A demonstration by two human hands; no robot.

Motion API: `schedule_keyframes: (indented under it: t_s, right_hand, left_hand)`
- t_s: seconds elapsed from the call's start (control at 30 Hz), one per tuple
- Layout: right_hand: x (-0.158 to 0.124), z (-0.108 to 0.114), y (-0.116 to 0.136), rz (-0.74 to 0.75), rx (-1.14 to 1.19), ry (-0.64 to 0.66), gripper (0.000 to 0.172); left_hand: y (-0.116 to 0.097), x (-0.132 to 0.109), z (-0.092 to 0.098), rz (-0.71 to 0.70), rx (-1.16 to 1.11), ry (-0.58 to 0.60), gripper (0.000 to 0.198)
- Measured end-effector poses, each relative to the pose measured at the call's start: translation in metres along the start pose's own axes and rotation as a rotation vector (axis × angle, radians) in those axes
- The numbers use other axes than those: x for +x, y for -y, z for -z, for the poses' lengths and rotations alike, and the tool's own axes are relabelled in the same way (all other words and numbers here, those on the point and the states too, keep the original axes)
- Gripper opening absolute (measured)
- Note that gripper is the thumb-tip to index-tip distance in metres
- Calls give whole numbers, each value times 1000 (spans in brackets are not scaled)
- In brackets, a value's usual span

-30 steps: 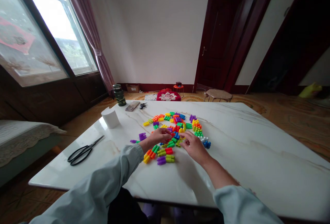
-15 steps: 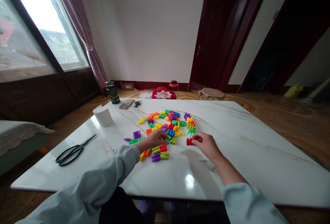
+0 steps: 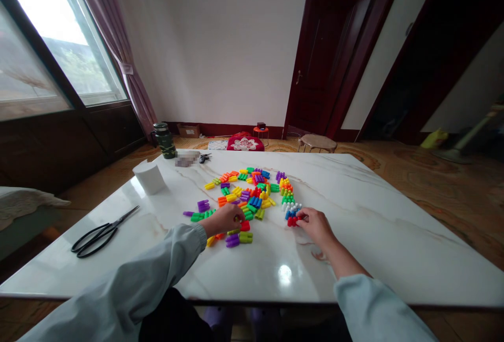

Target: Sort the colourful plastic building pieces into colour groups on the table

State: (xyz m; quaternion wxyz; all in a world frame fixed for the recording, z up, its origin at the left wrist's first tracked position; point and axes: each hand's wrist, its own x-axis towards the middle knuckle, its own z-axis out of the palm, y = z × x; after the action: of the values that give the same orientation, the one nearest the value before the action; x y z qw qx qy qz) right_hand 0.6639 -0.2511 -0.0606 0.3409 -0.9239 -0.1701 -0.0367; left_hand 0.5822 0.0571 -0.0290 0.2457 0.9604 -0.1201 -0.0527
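A heap of colourful plastic bullet-shaped blocks (image 3: 252, 192) lies on a white marble table (image 3: 374, 226). A joined row of blocks (image 3: 288, 195) runs from purple through yellow, green and white to blue. My right hand (image 3: 315, 225) pinches a red block (image 3: 292, 221) against the near end of that row. My left hand (image 3: 225, 218) rests curled on the near edge of the heap, its fingers closed over blocks beside a red piece (image 3: 245, 225). A purple and green pair (image 3: 238, 238) lies just below it.
Black scissors (image 3: 100, 231) lie at the table's left. A white tissue roll (image 3: 148, 177), a green bottle (image 3: 164, 141), a blurred phone (image 3: 187, 158) and keys (image 3: 205, 158) stand at the far left. A stool (image 3: 317, 143) and a red cushion (image 3: 244, 144) are on the floor beyond.
My right hand left the heap with a red block and carried it right to the end of the joined row. My left hand slid slightly nearer. The camera tilted.
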Motion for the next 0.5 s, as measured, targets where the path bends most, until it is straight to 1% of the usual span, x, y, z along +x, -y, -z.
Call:
schedule_keyframes:
  t_s: [0.17, 0.27, 0.37, 0.43, 0.5]
  right_hand:
    - [2, -3, 2, 2, 33, 19, 13]
    - [2, 2, 8, 12, -19, -35, 12]
    - [1, 2, 22, 63, -65, -115, 11]
    - [3, -4, 35, 109, -31, -118, 13]
    - [8, -16, 50, 154, -6, -91, 14]
  left_hand:
    - [-5, -1, 2, 34, 76, 5, 24]
    - [-6, -1, 2, 55, 114, 9, 24]
    - [-5, -1, 1, 62, 129, 25, 22]
    - [-3, -1, 0, 63, 132, 36, 22]
    - [-1, -2, -2, 64, 138, 39, 25]
